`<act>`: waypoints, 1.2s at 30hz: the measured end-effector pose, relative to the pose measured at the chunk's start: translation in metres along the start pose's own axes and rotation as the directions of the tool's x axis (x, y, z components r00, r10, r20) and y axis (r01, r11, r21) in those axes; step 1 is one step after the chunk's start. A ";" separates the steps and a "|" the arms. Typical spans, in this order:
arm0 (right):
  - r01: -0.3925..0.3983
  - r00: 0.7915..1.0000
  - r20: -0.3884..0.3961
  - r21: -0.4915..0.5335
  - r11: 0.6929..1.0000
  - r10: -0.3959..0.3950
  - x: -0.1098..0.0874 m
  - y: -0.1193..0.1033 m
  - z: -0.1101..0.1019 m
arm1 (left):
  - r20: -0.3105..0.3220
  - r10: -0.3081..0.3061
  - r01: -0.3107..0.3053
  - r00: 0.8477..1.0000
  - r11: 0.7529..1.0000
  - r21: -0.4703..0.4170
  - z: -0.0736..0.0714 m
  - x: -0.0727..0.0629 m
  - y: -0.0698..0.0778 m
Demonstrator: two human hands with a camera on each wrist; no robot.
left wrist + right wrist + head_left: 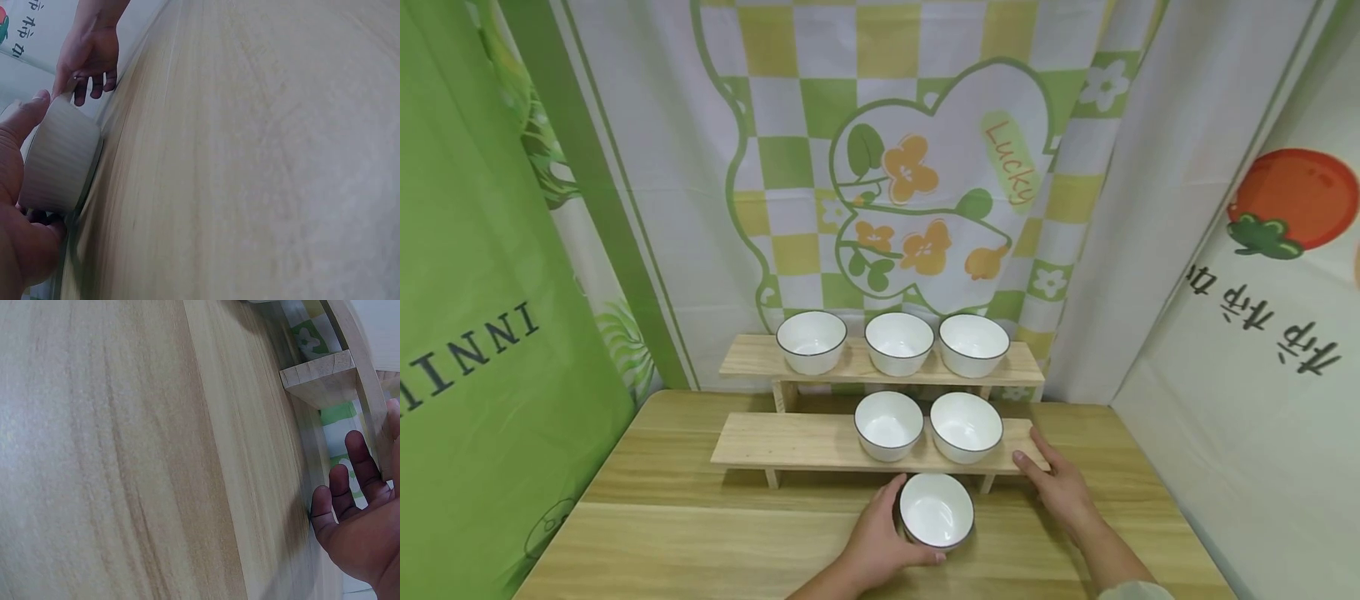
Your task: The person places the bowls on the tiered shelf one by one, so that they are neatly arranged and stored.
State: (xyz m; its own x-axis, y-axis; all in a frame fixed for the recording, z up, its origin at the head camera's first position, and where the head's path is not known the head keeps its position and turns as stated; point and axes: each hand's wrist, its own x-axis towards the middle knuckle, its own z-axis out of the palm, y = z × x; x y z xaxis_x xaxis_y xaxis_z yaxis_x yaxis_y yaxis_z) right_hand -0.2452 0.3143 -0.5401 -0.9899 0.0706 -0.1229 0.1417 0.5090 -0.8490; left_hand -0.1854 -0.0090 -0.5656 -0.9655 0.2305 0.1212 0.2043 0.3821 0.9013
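A white bowl [937, 510] with a dark rim sits in front of the lower wooden shelf [790, 437]. My left hand [880, 537] grips this bowl from its left, thumb on the near side and fingers on the far side. The left wrist view shows the ribbed outer wall of the bowl [59, 156] between thumb and fingers. At the lower shelf's right end, my right hand [1063, 487] pinches the board, thumb along the front edge. Below the board, the other fingers [340, 490] hang loosely. Two matching bowls, one central [889, 427] and one further right [966, 428], stand on that shelf.
Behind it, a higher wooden shelf [752, 357] carries three more white bowls [898, 346] in a row. Both shelves stand on a wood-grain table [700, 542]. Printed curtains hang at the back [925, 250], left [490, 275] and right [1247, 400].
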 end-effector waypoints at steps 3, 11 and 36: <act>0.000 1.000 0.002 -0.010 1.000 0.000 0.001 0.000 0.000 | -0.015 -0.004 0.004 1.000 1.000 -0.007 0.002 0.001 0.001; -0.016 1.000 0.001 -0.017 1.000 0.016 0.002 -0.001 0.000 | -0.045 -0.007 0.005 0.999 1.000 -0.026 0.011 0.002 0.004; -0.029 1.000 0.009 0.023 0.999 0.029 0.002 -0.001 0.001 | -0.086 0.023 -0.029 0.996 0.997 -0.065 0.017 0.001 0.000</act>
State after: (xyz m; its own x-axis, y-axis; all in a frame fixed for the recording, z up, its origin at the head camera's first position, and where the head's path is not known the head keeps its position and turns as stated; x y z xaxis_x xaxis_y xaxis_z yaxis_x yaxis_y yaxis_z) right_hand -0.2469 0.3135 -0.5398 -0.9853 0.0775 -0.1523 0.1707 0.4871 -0.8565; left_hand -0.1840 0.0062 -0.5727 -0.9708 0.1615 0.1772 0.2210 0.3164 0.9225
